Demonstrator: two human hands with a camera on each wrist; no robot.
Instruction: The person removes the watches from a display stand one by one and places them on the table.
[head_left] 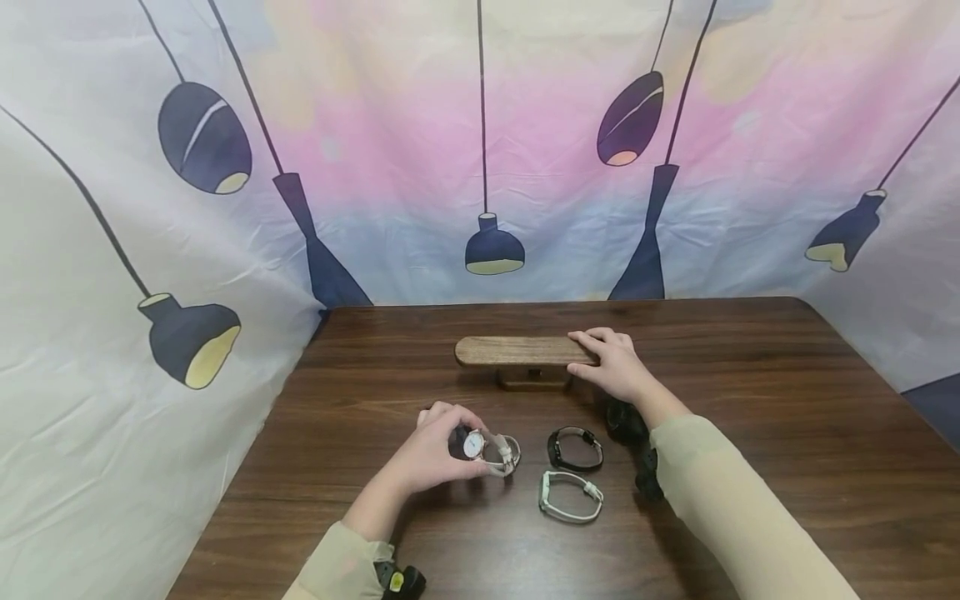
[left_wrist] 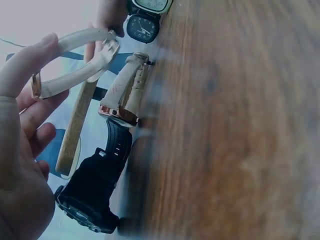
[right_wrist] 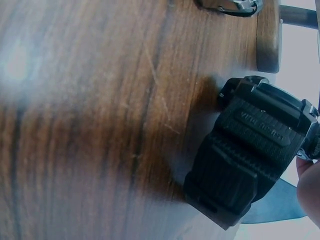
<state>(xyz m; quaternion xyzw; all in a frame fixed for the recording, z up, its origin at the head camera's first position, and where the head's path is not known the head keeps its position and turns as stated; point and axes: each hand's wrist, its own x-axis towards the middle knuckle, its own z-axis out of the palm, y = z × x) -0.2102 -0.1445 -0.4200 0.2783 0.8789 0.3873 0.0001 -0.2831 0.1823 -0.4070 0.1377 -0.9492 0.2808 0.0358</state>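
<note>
My left hand [head_left: 435, 450] pinches a white-strapped watch [left_wrist: 75, 77] between thumb and fingers, its rose-gold case side towards the palm. Just below it, a similar white-strapped, rose-gold watch [left_wrist: 120, 90] stands on the table. Beside that is a chunky black watch [left_wrist: 95, 185], mostly hidden by the hand in the head view. Farther back, my right hand [head_left: 611, 367] grips the right end of the bar of a wooden T-shaped watch stand [head_left: 517, 351], fingers over the top and thumb at the front. Its base [right_wrist: 268, 40] is on the table.
Near the middle lie a slim black watch [head_left: 575, 450] and, closer to me, a pale square-cased watch [head_left: 570, 498]. Under my right forearm sits a bulky black watch [right_wrist: 250, 145] with raised lettering. The wood-grain table [head_left: 787, 400] meets a patterned cloth backdrop [head_left: 420, 150].
</note>
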